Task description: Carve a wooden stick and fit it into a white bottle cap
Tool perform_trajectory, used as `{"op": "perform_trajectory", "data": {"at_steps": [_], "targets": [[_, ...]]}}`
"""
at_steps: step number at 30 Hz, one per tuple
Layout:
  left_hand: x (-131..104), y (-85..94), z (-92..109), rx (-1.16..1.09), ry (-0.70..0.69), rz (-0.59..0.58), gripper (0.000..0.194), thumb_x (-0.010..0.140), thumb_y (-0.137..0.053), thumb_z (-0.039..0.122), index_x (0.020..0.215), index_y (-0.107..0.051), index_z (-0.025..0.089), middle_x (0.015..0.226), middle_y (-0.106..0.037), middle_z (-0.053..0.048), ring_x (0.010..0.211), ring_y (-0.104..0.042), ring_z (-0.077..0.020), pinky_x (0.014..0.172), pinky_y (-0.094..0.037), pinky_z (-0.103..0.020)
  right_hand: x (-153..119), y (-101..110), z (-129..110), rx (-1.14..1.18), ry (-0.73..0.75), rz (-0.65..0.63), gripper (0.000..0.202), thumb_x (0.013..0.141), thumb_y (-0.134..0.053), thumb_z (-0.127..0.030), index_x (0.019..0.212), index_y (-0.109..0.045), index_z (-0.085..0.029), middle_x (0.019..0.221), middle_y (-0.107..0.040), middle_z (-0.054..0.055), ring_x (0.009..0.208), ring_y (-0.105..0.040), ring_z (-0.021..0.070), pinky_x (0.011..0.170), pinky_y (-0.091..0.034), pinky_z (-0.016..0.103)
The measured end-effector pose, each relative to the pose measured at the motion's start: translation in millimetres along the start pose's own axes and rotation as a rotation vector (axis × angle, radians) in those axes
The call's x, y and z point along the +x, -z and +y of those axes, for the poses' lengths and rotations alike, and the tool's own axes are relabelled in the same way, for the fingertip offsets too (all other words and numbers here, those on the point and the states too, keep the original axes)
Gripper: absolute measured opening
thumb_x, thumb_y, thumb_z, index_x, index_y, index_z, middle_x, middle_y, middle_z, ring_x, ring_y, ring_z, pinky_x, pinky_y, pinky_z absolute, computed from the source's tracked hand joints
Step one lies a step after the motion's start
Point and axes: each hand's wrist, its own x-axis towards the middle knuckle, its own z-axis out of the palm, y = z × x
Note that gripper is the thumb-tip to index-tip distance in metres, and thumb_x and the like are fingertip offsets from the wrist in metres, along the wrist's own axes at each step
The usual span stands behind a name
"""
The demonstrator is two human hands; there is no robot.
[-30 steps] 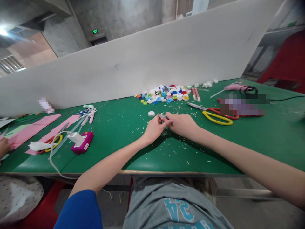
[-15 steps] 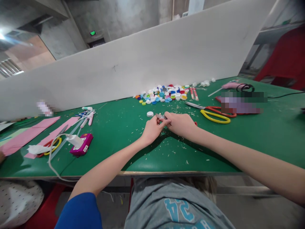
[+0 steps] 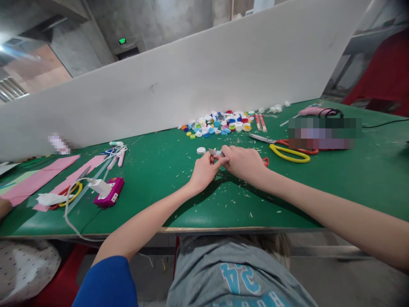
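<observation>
My right hand (image 3: 244, 164) is closed around a utility knife (image 3: 212, 152); its metal blade points left and a red end shows behind the hand. My left hand (image 3: 204, 170) is pinched shut beside the blade, its thumb reaching against the right hand. Whatever is between the left fingers is too small and covered to name. Just beyond the left fingertips lies a white bottle cap (image 3: 201, 151). Thin pale shavings (image 3: 234, 198) are scattered under and around both hands.
A heap of coloured bottle caps (image 3: 220, 123) lies near the white partition (image 3: 159, 94). Open scissors (image 3: 289, 151) and a pink glue gun (image 3: 315, 111) are at right. Pink paper (image 3: 41, 177), more scissors (image 3: 75, 194) and a purple power strip (image 3: 110, 194) sit left.
The knife blade has tilted slightly and shows more clearly, and more of its red end is visible. My right hand has shifted a little; the left stays nearly in place.
</observation>
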Motion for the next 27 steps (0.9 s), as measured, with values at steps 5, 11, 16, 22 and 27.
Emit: {"op": "perform_trajectory", "data": {"at_steps": [5,11,16,22,27], "targets": [[0.9,-1.5,-2.5,0.001,-0.012,0.007,0.047,0.082,-0.056,0.064,0.072,-0.046,0.019,0.067,-0.052,0.003,0.06,-0.04,-0.01,0.06,-0.03,-0.026,-0.7,0.7,-0.9,-0.013,-0.019,-0.003,0.036,0.098,-0.031,-0.038,0.106,-0.055,-0.014,0.095,-0.068,0.014,0.082,-0.065,0.0234,0.055,-0.018,0.029],[1.2,-1.9,-2.3,-0.016,-0.007,-0.001,0.049,0.082,-0.055,0.066,0.072,-0.048,0.019,0.067,-0.052,0.002,0.06,-0.04,-0.0102,0.06,-0.03,-0.027,-1.2,2.8,-2.8,-0.032,-0.043,-0.03,0.037,0.098,-0.029,-0.036,0.106,-0.055,-0.012,0.095,-0.068,0.016,0.084,-0.066,0.0255,0.055,-0.018,0.029],[0.1,-0.6,-0.6,-0.01,-0.002,0.006,0.049,0.081,-0.055,0.066,0.07,-0.046,0.019,0.065,-0.05,0.003,0.06,-0.039,-0.0101,0.06,-0.029,-0.027,-2.0,3.7,-3.7,-0.026,-0.043,-0.023,0.036,0.098,-0.03,-0.037,0.106,-0.055,-0.012,0.094,-0.068,0.016,0.084,-0.066,0.0258,0.056,-0.021,0.028],[0.2,-2.0,-2.2,0.008,-0.001,0.004,0.048,0.083,-0.053,0.064,0.07,-0.047,0.019,0.065,-0.05,0.003,0.061,-0.038,-0.0107,0.061,-0.03,-0.027,-2.3,4.7,-5.1,-0.039,-0.054,-0.06,0.031,0.097,-0.033,-0.034,0.108,-0.054,-0.013,0.098,-0.069,0.016,0.085,-0.067,0.0252,0.057,-0.025,0.029],[1.2,-2.3,-3.8,0.017,0.004,-0.012,0.044,0.084,-0.055,0.06,0.07,-0.047,0.019,0.064,-0.049,0.003,0.061,-0.037,-0.0106,0.061,-0.029,-0.026,-2.1,7.2,-7.1,-0.047,-0.07,-0.118,0.029,0.096,-0.034,-0.032,0.11,-0.053,-0.014,0.099,-0.07,0.015,0.087,-0.068,0.0257,0.058,-0.028,0.028]]}}
